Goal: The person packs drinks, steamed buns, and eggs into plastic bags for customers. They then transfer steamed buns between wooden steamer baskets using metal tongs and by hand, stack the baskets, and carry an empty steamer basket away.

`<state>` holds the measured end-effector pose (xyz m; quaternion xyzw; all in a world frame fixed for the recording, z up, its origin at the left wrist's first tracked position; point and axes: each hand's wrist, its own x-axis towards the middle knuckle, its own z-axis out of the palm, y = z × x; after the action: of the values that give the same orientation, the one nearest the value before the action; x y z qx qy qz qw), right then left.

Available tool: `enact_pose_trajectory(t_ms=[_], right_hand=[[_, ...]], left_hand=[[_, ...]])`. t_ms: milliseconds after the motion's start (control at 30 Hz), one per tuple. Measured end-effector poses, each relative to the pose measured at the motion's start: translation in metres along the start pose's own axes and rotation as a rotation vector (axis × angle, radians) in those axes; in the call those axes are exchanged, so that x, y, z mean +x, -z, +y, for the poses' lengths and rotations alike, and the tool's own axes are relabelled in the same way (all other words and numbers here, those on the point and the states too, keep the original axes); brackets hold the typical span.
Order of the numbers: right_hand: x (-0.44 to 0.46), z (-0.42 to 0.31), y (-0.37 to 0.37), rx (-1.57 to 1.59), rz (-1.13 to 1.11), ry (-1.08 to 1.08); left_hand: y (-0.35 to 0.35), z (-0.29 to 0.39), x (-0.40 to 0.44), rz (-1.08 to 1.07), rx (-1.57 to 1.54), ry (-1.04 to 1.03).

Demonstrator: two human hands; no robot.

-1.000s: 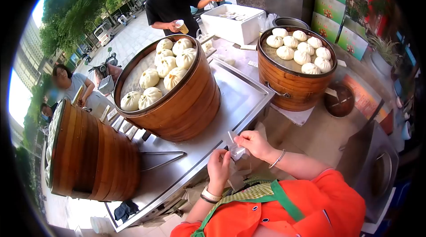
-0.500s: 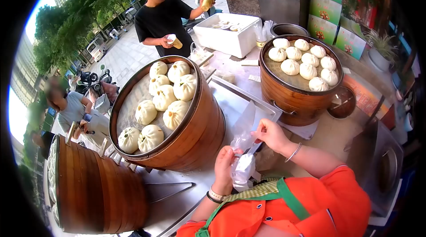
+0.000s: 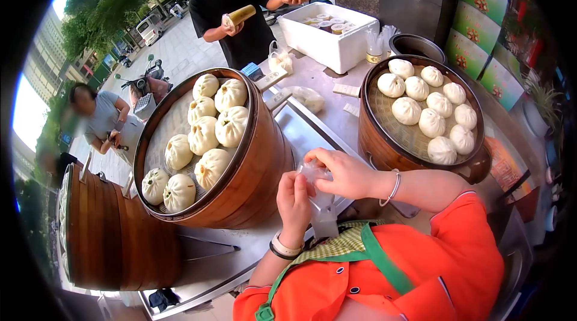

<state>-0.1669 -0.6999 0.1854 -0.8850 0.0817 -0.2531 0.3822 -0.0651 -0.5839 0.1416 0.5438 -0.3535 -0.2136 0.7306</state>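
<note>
Through the head camera I had the clear bag in front of the apron, the left hand pinching its side between thumb and fingers while the right hand curled over its top, gripping it too. Just beyond, I saw the middle steamer of buns on the metal counter, with tongs lying between it and the left steamer, and the right steamer holding more buns. Farther off, a person in black held two yellowish cups near a white box.
</note>
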Motion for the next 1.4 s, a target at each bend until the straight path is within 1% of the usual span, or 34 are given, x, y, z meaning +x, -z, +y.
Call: enact_pose_trajectory(t_ms=[33,100,133,167,200,233,267,300,333,367,433,500,533,600,633,700,733,800,833,867,900,933,967,1000,1067,1100,1133,1167,1200,1267,1300,1333,1367,1400], right_hand=[[0.009,0.011,0.004,-0.005,-0.075,-0.068],[0.031,0.036,0.011,-0.206,0.108,0.042],[0.043,0.049,0.019,-0.228,0.179,0.031],[0.053,0.061,0.026,-0.249,0.247,0.016],[0.06,0.07,0.032,-0.243,0.236,0.019],[0.069,0.078,0.04,0.002,0.164,-0.126],[0.074,0.083,0.046,0.243,0.086,-0.272],[0.074,0.07,0.058,0.064,-0.015,-0.267],[0.07,0.068,0.061,0.069,-0.029,-0.265],[0.063,0.069,0.06,-0.099,0.08,0.003],[0.054,0.052,0.062,-0.246,0.156,0.27],[0.047,0.017,0.078,-0.223,0.14,0.531],[0.042,0.008,0.069,-0.14,-0.131,0.492],[0.045,0.024,0.034,-0.085,-0.245,0.313],[0.047,0.028,0.033,-0.086,-0.235,0.318],[0.056,0.03,0.033,-0.036,-0.759,-0.06],[0.059,0.034,0.03,-0.042,-0.753,-0.057],[0.058,0.048,0.02,-0.327,-0.892,0.079],[0.062,0.039,0.027,-0.498,-0.956,-0.099],[0.06,0.057,0.015,-0.495,-0.95,-0.1],[0.057,0.089,-0.004,-0.756,-0.969,0.032],[0.061,0.088,-0.007,-1.018,-0.98,0.168],[0.065,0.086,-0.018,-1.033,-1.045,0.042],[0.067,0.08,-0.011,-1.034,-1.046,0.04],[0.07,0.074,-0.002,-0.968,-1.149,0.414],[0.078,0.077,0.007,-0.837,-1.224,0.446],[0.092,0.081,0.019,-0.835,-1.224,0.443],[0.111,0.086,0.032,-0.292,-1.278,0.281],[0.132,0.093,0.047,0.246,-1.27,0.113],[0.173,0.126,0.072,0.599,-0.993,-0.218],[0.196,0.144,0.082,0.542,-0.748,-0.334],[0.221,0.178,0.088,0.124,-0.576,-0.262],[0.239,0.227,0.089,-0.154,-0.391,-0.186],[0.25,0.258,0.09,-0.384,-0.199,-0.189]], left_hand=[[-0.006,0.001,0.004,-0.033,0.0,0.006],[-0.01,-0.002,0.008,-0.084,-0.066,0.065],[-0.013,-0.003,0.008,-0.07,-0.064,0.066],[-0.014,-0.003,0.007,-0.098,0.18,0.022],[-0.016,-0.003,0.006,-0.127,0.425,-0.023],[-0.019,0.001,0.008,-0.109,0.528,0.023],[-0.019,-0.008,0.013,-0.097,0.527,0.023],[-0.014,-0.024,0.021,-0.019,0.415,0.019],[-0.01,-0.028,0.026,0.058,0.306,0.018],[-0.003,-0.03,0.032,0.056,0.182,0.203],[0.0,-0.03,0.039,0.087,0.105,0.24],[-0.004,-0.035,0.041,0.082,0.012,0.274],[-0.011,-0.035,0.042,0.088,0.011,0.268],[-0.024,-0.031,0.041,0.145,-0.321,0.314],[-0.03,-0.014,0.039,0.114,-0.262,0.304],[-0.026,-0.028,0.039,0.059,-0.314,0.278],[-0.024,-0.036,0.04,0.01,-0.377,0.261],[-0.017,-0.037,0.039,-0.02,-0.427,0.315],[-0.014,-0.03,0.038,-0.046,-0.293,0.357],[-0.012,-0.027,0.037,-0.072,-0.156,0.396],[-0.01,-0.032,0.033,-0.105,0.045,0.402],[-0.014,-0.006,0.037,-0.22,0.643,0.35],[-0.016,-0.011,0.035,-0.272,0.716,0.323],[-0.017,-0.017,0.032,-0.325,0.787,0.296],[-0.014,-0.026,0.032,-0.316,0.868,0.332],[-0.007,-0.037,0.032,-0.242,0.81,0.294],[-0.002,-0.045,0.03,-0.168,0.751,0.255],[0.003,-0.05,0.027,-0.168,0.754,0.252],[0.006,-0.056,0.022,-0.117,0.763,0.252],[0.009,-0.064,0.015,-0.06,0.771,0.26],[0.008,-0.065,0.013,-0.045,0.792,0.196],[0.009,-0.066,0.01,-0.035,0.817,0.137],[0.012,-0.068,0.006,-0.041,0.824,0.147],[0.014,-0.069,0.004,-0.019,0.787,0.229]])
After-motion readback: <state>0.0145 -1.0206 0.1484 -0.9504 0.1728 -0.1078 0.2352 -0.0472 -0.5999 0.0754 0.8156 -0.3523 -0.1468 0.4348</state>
